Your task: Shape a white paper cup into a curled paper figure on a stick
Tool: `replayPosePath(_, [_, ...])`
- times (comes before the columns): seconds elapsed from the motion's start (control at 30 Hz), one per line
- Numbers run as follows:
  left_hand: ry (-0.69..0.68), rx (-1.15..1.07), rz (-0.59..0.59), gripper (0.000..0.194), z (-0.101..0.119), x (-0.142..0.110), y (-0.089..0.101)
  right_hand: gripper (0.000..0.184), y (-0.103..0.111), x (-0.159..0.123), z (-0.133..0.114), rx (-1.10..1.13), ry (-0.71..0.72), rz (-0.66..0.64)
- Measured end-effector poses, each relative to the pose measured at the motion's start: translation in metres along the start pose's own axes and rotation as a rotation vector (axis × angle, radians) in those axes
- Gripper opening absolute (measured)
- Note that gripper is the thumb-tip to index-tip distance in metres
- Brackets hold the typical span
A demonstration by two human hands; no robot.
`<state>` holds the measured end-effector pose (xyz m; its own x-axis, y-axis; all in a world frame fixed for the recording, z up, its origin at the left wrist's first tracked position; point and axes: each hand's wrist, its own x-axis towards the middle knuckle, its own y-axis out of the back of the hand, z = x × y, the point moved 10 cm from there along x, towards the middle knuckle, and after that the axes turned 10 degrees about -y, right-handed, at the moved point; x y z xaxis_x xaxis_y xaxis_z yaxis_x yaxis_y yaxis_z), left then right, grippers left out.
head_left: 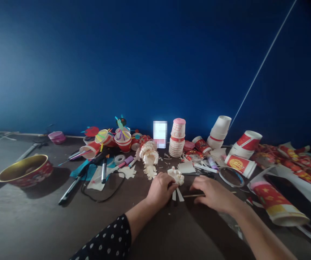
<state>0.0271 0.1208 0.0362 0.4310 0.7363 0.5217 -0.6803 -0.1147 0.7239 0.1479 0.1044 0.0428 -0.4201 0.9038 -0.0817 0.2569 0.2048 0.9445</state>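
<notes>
My left hand (160, 189) is closed in a pinch at the near left side of a white curled paper piece (176, 176). Two flat paper strips (178, 195) hang from that piece toward me. To its right, my right hand (212, 193) is curled with a thin wooden stick (190, 196) running between thumb and fingers. The stick's far end shows beyond the wrist side of this hand. Behind my left hand stands a larger figure of curled white paper (148, 155), with cut paper petals at its base.
At left stands a gold-lined red bowl (26, 177). A black marker (103, 170) and a utility knife (72, 187) lie nearby. Stacked paper cups (177, 139) rise behind. At right are a tape roll (231, 177), a red cup (280, 204) and a phone (296, 195).
</notes>
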Motion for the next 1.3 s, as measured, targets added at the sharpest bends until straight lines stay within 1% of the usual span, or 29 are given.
replayPosePath(0.07, [-0.083,-0.056,0.067,0.012,0.011,0.0,0.01,0.011,-0.004,0.001,0.002,-0.024,-0.013,0.004])
replayPosePath(0.13, [-0.197,-0.128,0.115,0.011,0.025,-0.002,0.019,0.008,-0.006,0.001,0.002,-0.034,-0.016,0.017])
replayPosePath(0.2, [-0.316,-0.181,0.073,0.012,0.04,-0.005,0.021,0.008,-0.007,0.002,0.002,-0.032,-0.009,0.027])
replayPosePath(0.23, [-0.365,-0.2,0.025,0.013,0.045,-0.007,0.018,0.009,-0.007,0.002,0.002,-0.03,-0.004,0.031])
replayPosePath(0.3, [-0.409,-0.202,-0.06,0.022,0.051,-0.011,0.012,0.01,-0.007,0.003,0.001,-0.029,-0.001,0.038])
replayPosePath(0.37, [-0.394,-0.142,-0.106,0.024,0.049,-0.013,0.006,0.01,-0.008,0.003,0.001,-0.03,-0.003,0.042])
replayPosePath(0.47, [-0.381,-0.021,-0.135,0.015,0.046,-0.015,-0.002,0.01,-0.007,0.002,0.0,-0.021,-0.002,0.046])
replayPosePath(0.57, [-0.405,0.075,-0.144,0.01,0.046,-0.017,-0.008,0.01,-0.007,0.002,0.0,-0.012,0.005,0.047])
replayPosePath(0.67, [-0.434,0.141,-0.152,0.015,0.045,-0.017,-0.013,0.01,-0.005,0.002,0.003,-0.001,-0.008,0.06])
replayPosePath(0.77, [-0.46,0.156,-0.153,0.019,0.045,-0.017,-0.015,0.01,-0.001,0.003,0.002,0.029,-0.024,0.098])
replayPosePath(0.87, [-0.47,0.15,-0.154,0.018,0.047,-0.016,-0.015,0.01,-0.001,0.003,-0.005,0.051,-0.016,0.139])
replayPosePath(1.0, [-0.392,0.142,-0.147,0.011,0.042,-0.013,-0.011,0.013,-0.008,0.004,-0.019,0.029,0.017,0.147])
replayPosePath(1.1, [-0.333,0.15,-0.15,0.014,0.037,-0.012,-0.009,0.013,-0.011,0.005,-0.024,0.011,0.026,0.14])
replayPosePath(1.3, [-0.337,0.144,-0.198,0.013,0.036,-0.012,-0.014,0.012,-0.01,0.005,-0.026,-0.013,0.04,0.157])
